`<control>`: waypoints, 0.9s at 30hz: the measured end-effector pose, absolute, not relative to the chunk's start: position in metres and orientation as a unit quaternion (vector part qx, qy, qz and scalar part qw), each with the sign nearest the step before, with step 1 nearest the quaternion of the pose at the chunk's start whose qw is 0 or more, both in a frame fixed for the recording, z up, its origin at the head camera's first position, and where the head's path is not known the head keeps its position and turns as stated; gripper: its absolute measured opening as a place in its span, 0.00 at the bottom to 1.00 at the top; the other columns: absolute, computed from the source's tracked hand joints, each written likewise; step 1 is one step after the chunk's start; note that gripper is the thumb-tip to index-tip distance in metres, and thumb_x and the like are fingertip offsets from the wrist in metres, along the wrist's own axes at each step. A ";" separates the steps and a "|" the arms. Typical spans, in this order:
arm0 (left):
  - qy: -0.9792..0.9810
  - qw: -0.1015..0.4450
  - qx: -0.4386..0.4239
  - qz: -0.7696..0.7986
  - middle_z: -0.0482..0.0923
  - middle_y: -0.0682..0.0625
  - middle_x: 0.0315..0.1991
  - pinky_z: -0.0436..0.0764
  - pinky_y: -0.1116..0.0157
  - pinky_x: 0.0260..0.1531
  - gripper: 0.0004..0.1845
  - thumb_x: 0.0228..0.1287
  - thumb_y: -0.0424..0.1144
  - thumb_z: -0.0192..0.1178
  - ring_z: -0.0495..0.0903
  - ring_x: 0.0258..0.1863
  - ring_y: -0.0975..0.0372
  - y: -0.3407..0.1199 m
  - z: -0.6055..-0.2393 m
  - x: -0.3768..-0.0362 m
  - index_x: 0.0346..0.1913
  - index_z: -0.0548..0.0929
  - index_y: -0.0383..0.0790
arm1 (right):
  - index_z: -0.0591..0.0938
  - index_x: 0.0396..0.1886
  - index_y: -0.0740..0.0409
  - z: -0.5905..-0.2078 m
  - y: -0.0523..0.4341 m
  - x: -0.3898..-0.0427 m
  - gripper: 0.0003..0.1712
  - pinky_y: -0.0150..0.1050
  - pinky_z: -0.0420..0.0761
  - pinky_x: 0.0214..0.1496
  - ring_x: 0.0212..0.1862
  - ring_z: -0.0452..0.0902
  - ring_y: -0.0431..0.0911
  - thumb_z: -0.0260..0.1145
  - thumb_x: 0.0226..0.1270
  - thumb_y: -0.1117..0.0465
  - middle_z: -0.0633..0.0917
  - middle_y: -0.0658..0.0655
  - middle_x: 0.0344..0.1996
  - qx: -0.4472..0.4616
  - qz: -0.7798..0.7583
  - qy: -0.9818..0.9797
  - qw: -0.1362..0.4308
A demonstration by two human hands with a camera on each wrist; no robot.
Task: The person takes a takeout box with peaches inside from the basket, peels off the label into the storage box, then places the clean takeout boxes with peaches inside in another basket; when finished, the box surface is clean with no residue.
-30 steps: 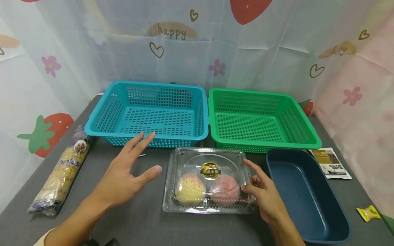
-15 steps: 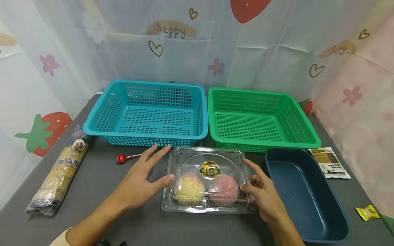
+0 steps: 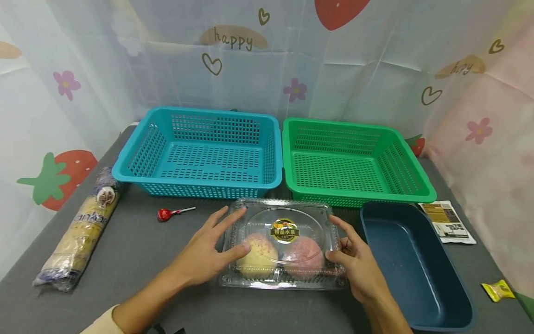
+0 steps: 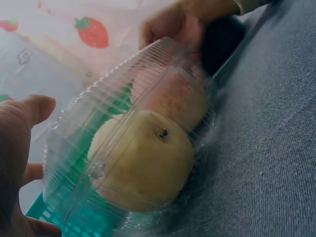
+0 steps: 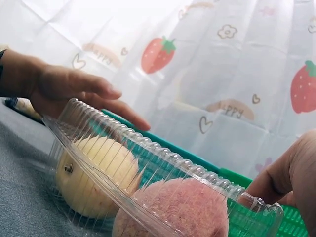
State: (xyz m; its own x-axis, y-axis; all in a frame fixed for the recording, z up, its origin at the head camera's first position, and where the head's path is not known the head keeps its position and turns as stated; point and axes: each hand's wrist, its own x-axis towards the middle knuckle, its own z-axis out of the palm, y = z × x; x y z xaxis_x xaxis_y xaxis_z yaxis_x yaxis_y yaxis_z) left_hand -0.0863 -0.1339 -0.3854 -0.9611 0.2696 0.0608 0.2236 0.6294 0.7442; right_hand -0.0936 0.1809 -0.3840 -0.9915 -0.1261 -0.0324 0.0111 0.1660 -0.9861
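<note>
A clear plastic fruit box (image 3: 288, 208) with a shut lid and a black-and-gold label lies on the grey table. Inside sit two round fruits side by side, a pale yellow one (image 3: 257, 260) and a pink one (image 3: 306, 260). My right hand (image 3: 360, 264) grips the box's right side, index finger toward the far corner, thumb nearer the front. My left hand (image 3: 206, 253) is at the box's left side, fingers spread, thumb and fingertips overlapping its edge in the head view. In the left wrist view its fingers (image 4: 37, 111) hold nothing.
Behind the box stand a blue basket (image 3: 200, 182) and a green basket (image 3: 359, 197). A dark blue tub (image 3: 410, 269) is on the right, with a white-and-brown packet (image 3: 450, 227) and a yellow wrapped candy (image 3: 498, 290). Left lie a red lollipop (image 3: 164, 214) and a long wrapped bread pack (image 3: 83, 232).
My left hand has moved right to the left edge of the fruit box, uncovering the lollipop. The right hand and the box have stayed in place.
</note>
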 end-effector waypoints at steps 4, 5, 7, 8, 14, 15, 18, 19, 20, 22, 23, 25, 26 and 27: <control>0.903 0.046 0.129 0.407 0.47 0.41 0.75 0.64 0.29 0.49 0.40 0.60 0.64 0.59 0.57 0.66 0.35 -0.131 -0.388 -0.087 0.74 0.58 0.66 | 0.65 0.71 0.52 -0.384 0.181 -0.093 0.42 0.39 0.68 0.33 0.32 0.63 0.49 0.61 0.57 0.79 0.67 0.59 0.26 -0.042 -0.648 0.759 0.054; 0.903 0.049 0.126 0.407 0.48 0.41 0.74 0.64 0.30 0.49 0.41 0.59 0.65 0.59 0.57 0.66 0.35 -0.131 -0.388 -0.087 0.74 0.58 0.66 | 0.65 0.71 0.52 -0.384 0.181 -0.092 0.42 0.39 0.68 0.33 0.32 0.63 0.49 0.61 0.57 0.79 0.66 0.59 0.26 -0.043 -0.648 0.759 0.053; 0.904 0.051 0.125 0.407 0.51 0.40 0.73 0.65 0.31 0.49 0.42 0.58 0.64 0.61 0.59 0.65 0.36 -0.131 -0.389 -0.087 0.74 0.58 0.66 | 0.65 0.71 0.52 -0.384 0.181 -0.092 0.42 0.38 0.68 0.34 0.32 0.63 0.49 0.61 0.56 0.79 0.67 0.59 0.26 -0.043 -0.648 0.759 0.050; 0.904 0.051 0.125 0.406 0.54 0.41 0.72 0.66 0.32 0.50 0.42 0.57 0.64 0.61 0.61 0.64 0.37 -0.130 -0.389 -0.087 0.74 0.58 0.67 | 0.66 0.71 0.53 -0.384 0.181 -0.092 0.42 0.38 0.69 0.34 0.32 0.64 0.49 0.61 0.56 0.79 0.67 0.59 0.26 -0.044 -0.648 0.759 0.048; 0.899 0.040 0.131 0.415 0.71 0.47 0.53 0.74 0.45 0.45 0.42 0.55 0.61 0.64 0.73 0.49 0.52 -0.129 -0.391 -0.089 0.74 0.60 0.64 | 0.66 0.71 0.52 -0.385 0.182 -0.092 0.42 0.39 0.71 0.34 0.32 0.66 0.50 0.61 0.56 0.79 0.69 0.60 0.27 -0.043 -0.649 0.758 0.045; 0.897 0.041 0.132 0.421 0.71 0.48 0.50 0.74 0.47 0.43 0.42 0.55 0.60 0.64 0.73 0.46 0.54 -0.129 -0.392 -0.089 0.73 0.61 0.64 | 0.66 0.71 0.52 -0.384 0.182 -0.092 0.42 0.39 0.71 0.34 0.32 0.66 0.50 0.61 0.57 0.79 0.70 0.61 0.27 -0.042 -0.649 0.758 0.046; 0.889 0.042 0.134 0.436 0.70 0.48 0.45 0.74 0.52 0.39 0.41 0.55 0.58 0.65 0.71 0.40 0.56 -0.129 -0.393 -0.090 0.73 0.63 0.62 | 0.66 0.71 0.51 -0.383 0.182 -0.091 0.41 0.39 0.71 0.34 0.32 0.66 0.50 0.61 0.58 0.78 0.70 0.61 0.28 -0.037 -0.644 0.762 0.050; 0.887 0.042 0.135 0.440 0.70 0.48 0.44 0.73 0.53 0.38 0.41 0.55 0.57 0.66 0.71 0.40 0.57 -0.129 -0.392 -0.090 0.72 0.64 0.61 | 0.66 0.71 0.50 -0.382 0.182 -0.091 0.41 0.39 0.70 0.34 0.32 0.66 0.49 0.61 0.59 0.78 0.69 0.61 0.29 -0.033 -0.640 0.766 0.051; 0.885 0.042 0.135 0.443 0.70 0.48 0.44 0.73 0.53 0.39 0.41 0.54 0.57 0.66 0.71 0.40 0.57 -0.129 -0.393 -0.090 0.72 0.64 0.61 | 0.66 0.71 0.49 -0.380 0.181 -0.091 0.41 0.38 0.69 0.33 0.32 0.65 0.49 0.61 0.59 0.78 0.68 0.61 0.29 -0.027 -0.634 0.771 0.052; 0.880 0.043 0.135 0.454 0.70 0.47 0.44 0.73 0.53 0.40 0.41 0.53 0.55 0.67 0.71 0.40 0.56 -0.128 -0.393 -0.091 0.72 0.65 0.60 | 0.67 0.70 0.47 -0.376 0.181 -0.089 0.41 0.38 0.68 0.31 0.32 0.63 0.48 0.62 0.59 0.77 0.67 0.61 0.32 -0.013 -0.615 0.787 0.056; 0.877 0.045 0.135 0.460 0.71 0.46 0.45 0.72 0.53 0.41 0.41 0.53 0.55 0.68 0.71 0.41 0.56 -0.128 -0.393 -0.091 0.72 0.65 0.59 | 0.66 0.71 0.46 -0.372 0.180 -0.089 0.40 0.38 0.67 0.31 0.33 0.62 0.48 0.62 0.59 0.76 0.66 0.61 0.34 -0.005 -0.600 0.798 0.059; 0.869 0.049 0.132 0.475 0.71 0.44 0.48 0.72 0.52 0.43 0.41 0.52 0.54 0.69 0.71 0.43 0.55 -0.128 -0.393 -0.092 0.71 0.66 0.59 | 0.64 0.72 0.45 -0.364 0.180 -0.087 0.40 0.39 0.67 0.32 0.37 0.61 0.49 0.64 0.61 0.72 0.64 0.61 0.40 0.005 -0.561 0.825 0.063; 0.865 0.052 0.130 0.483 0.71 0.43 0.50 0.72 0.52 0.44 0.41 0.52 0.53 0.69 0.71 0.44 0.54 -0.128 -0.393 -0.092 0.71 0.66 0.58 | 0.63 0.73 0.46 -0.358 0.180 -0.086 0.41 0.40 0.68 0.34 0.39 0.61 0.50 0.64 0.61 0.70 0.64 0.61 0.43 0.005 -0.542 0.838 0.064; 0.859 0.056 0.127 0.492 0.70 0.42 0.52 0.71 0.52 0.45 0.41 0.52 0.52 0.70 0.71 0.45 0.53 -0.128 -0.393 -0.092 0.71 0.66 0.58 | 0.62 0.74 0.46 -0.353 0.181 -0.085 0.41 0.41 0.69 0.35 0.42 0.61 0.51 0.65 0.62 0.69 0.64 0.61 0.46 0.003 -0.523 0.850 0.063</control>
